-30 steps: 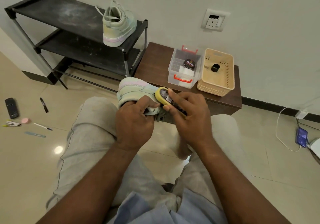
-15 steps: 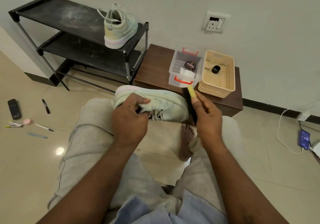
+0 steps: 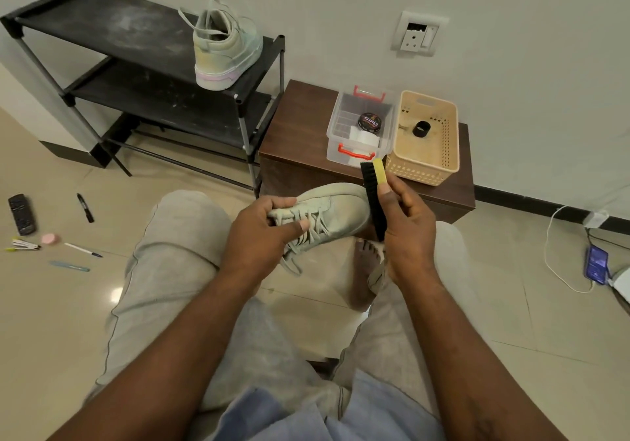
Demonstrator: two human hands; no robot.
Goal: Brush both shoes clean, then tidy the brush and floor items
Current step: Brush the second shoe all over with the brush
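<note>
Here the brush (image 3: 373,198) meets the shoe (image 3: 341,212) at its toe edge; open floor (image 3: 504,270) rightward.

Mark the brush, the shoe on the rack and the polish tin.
brush (image 3: 373,195): head view, on the black bristles.
shoe on the rack (image 3: 225,48): head view, on the heel side.
polish tin (image 3: 369,122): head view, on the centre of the lid.

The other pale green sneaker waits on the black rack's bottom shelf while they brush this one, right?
Not quite: the head view shows the other pale green sneaker on the top shelf of the black rack. The rest is right.
</note>
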